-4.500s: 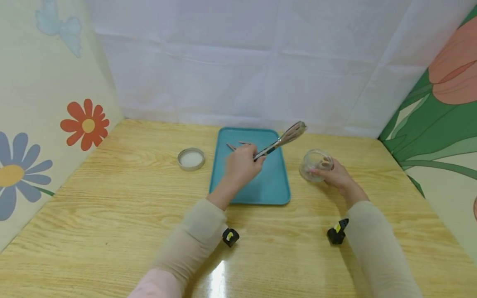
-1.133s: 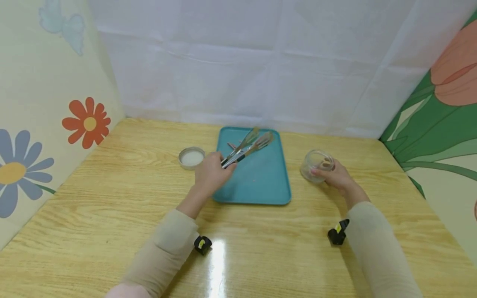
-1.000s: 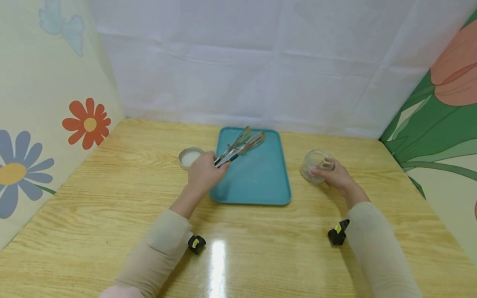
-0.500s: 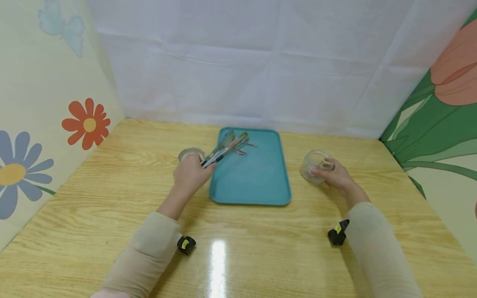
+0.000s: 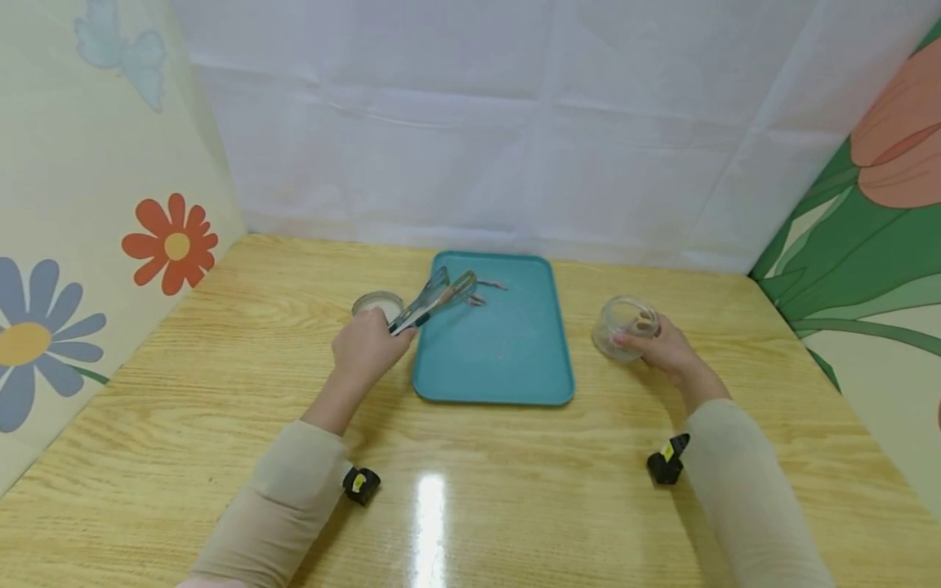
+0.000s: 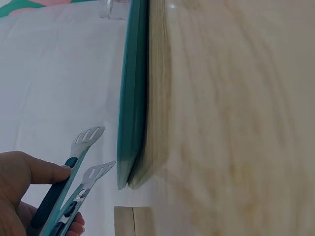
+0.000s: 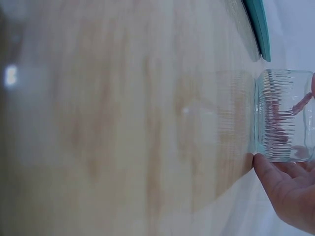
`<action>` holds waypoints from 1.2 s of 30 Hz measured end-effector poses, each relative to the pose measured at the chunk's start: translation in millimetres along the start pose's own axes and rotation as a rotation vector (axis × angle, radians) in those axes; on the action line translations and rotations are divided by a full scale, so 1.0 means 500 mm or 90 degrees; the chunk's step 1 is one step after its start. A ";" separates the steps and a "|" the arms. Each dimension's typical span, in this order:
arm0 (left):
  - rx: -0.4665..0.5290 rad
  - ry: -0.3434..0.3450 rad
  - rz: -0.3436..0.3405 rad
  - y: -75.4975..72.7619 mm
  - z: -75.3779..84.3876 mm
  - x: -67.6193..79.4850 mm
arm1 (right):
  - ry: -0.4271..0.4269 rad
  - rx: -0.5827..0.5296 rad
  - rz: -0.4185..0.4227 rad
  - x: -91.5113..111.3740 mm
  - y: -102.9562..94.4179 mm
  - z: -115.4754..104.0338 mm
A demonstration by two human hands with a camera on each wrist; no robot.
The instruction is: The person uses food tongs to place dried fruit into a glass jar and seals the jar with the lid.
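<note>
My left hand (image 5: 365,343) grips a pair of metal serving tongs (image 5: 461,286) with dark handles, their slotted heads spread apart over the left side of the blue-green tray (image 5: 500,367). Nothing sits between the heads in the left wrist view. A few thin reddish-brown strips (image 5: 492,284) lie toward the back of the tray, partly overlapped by the tongs. On the right, my right hand (image 5: 671,349) holds a clear glass jar (image 5: 612,327) on the table by its side. Through its ribbed wall, similar strips (image 7: 301,104) show in the right wrist view.
A round, shallow lid (image 5: 384,303) with a white inside lies left of the tray, partly hidden behind my left hand. The wooden table (image 5: 529,482) ends at a white cloth backdrop (image 5: 441,147), with painted panels at both sides.
Earlier the closed tongs pointed up toward the jar. They have since moved left and down across the tray and spread apart. My right hand and the jar have stayed in place.
</note>
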State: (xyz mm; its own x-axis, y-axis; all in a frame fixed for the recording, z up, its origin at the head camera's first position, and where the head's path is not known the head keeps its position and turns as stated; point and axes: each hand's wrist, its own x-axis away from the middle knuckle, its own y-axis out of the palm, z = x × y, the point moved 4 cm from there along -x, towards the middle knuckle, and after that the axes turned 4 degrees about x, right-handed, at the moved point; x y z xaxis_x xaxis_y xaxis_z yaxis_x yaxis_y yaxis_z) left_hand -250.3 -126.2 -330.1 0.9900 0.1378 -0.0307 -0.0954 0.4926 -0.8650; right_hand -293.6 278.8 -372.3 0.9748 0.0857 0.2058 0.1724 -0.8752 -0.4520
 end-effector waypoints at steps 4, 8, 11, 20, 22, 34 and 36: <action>-0.017 -0.017 -0.021 0.004 -0.001 -0.004 | -0.003 -0.002 -0.002 0.000 0.001 0.000; -0.030 -0.030 -0.035 0.009 -0.001 -0.009 | -0.006 -0.001 -0.003 0.001 0.001 -0.001; -0.033 -0.035 -0.040 0.014 0.000 -0.014 | -0.006 0.000 -0.001 0.002 0.001 -0.003; -0.046 -0.028 -0.031 0.021 0.012 -0.024 | -0.003 -0.005 -0.002 0.001 0.001 -0.002; -0.047 -0.025 -0.025 0.021 0.015 -0.025 | -0.006 -0.007 -0.002 0.000 0.001 -0.002; -0.059 0.007 0.023 0.017 0.019 -0.030 | 0.004 0.003 -0.002 -0.001 -0.001 0.001; -0.060 0.010 0.026 0.016 0.021 -0.029 | 0.003 0.002 -0.002 -0.001 -0.001 0.002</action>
State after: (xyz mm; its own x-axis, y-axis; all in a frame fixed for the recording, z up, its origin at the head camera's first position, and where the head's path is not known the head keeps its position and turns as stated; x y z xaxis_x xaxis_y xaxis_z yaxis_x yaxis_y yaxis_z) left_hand -266.7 -115.5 -331.1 0.9871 0.1419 -0.0740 -0.1260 0.4034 -0.9063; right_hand -294.0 279.6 -373.2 0.9735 0.0863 0.2118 0.1762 -0.8734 -0.4541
